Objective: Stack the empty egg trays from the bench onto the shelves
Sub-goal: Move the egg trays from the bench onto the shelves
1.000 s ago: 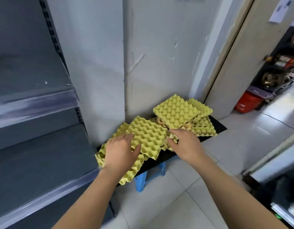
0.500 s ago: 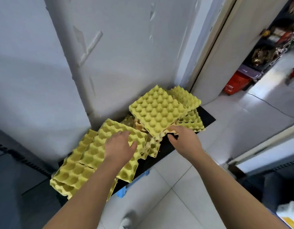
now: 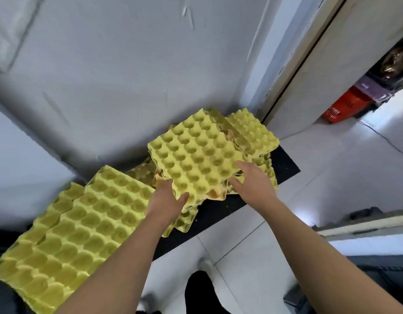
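Wall (image 3: 128, 75): the largest surface I see; pale grey, matt, with scuffs and shallow scratches.
Floor (image 3: 331, 177): glossy white tiles with thin dark joints.
Near stack (image 3: 83, 234): yellow moulded-pulp egg trays at lower left. They are square, fibrous and dimpled in regular rows of round cups, and their edges sit slightly out of line.
Table (image 3: 286, 162): a flat black top with a speckled, dusty finish, standing against the wall and carrying the trays.
Top tray (image 3: 196, 159): the task's thing, an empty yellow tray. It has the same cupped grid and scalloped rim, and sits tilted on a loose heap at the table's middle. Browner, crumpled pulp shows beneath its near edge.
Rear trays (image 3: 252, 130): more yellow trays, skewed, lying behind and to the right of the top tray.
Right hand (image 3: 255, 182): I read a pinch on the top tray's right near edge, with the fingers (image 3: 243, 167) laid on the cups and the thumb below the rim.
Left hand (image 3: 165, 201): it grips the tray's near corner, fingers tucked under and thumb at the edge.
Basket (image 3: 345, 105): red perforated plastic, on the floor past the doorway.
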`<state>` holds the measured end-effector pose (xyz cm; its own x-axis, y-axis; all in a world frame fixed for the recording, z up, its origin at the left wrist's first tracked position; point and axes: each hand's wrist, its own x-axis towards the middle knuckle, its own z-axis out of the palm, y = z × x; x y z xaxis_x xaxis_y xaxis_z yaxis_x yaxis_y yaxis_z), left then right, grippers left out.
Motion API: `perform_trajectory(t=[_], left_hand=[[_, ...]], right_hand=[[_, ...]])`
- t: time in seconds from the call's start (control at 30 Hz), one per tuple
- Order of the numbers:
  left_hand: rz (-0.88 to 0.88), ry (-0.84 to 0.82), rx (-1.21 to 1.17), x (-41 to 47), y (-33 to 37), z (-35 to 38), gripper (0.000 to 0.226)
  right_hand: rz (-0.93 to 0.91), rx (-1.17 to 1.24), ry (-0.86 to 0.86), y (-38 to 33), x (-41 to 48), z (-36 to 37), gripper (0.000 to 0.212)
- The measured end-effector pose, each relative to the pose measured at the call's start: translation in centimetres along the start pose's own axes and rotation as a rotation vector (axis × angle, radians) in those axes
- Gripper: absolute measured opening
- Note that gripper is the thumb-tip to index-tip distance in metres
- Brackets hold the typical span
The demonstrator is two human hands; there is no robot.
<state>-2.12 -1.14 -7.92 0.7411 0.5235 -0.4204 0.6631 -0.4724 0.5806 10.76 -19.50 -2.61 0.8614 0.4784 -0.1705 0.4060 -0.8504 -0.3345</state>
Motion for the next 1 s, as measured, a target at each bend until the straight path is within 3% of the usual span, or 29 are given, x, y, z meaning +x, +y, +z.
perform_trajectory(t=[0.27,0.53,0.63,1.0], left_hand=[[-0.286,-0.064,-0.099,6.0,0.9,6.2,0.092],[-0.516,-0.032,-0.215,9.0,1.1,8.6,0.104],[-0.523,0.003,-0.317,9.0,1.4,8.7,0.105],[-0.404,0.196,-0.462,6.9,1.4,4.0,0.101]], right_hand=[[-0.063,-0.061,-0.179,5.8,9.5,2.3,0.067],[0.008,-0.094,-0.296,6.7,14.1,5.0,0.079],[0.040,-0.052,-0.332,7.0,14.7,5.5,0.081],[0.053,0.179,-0.220,5.2,14.2,3.2,0.068]])
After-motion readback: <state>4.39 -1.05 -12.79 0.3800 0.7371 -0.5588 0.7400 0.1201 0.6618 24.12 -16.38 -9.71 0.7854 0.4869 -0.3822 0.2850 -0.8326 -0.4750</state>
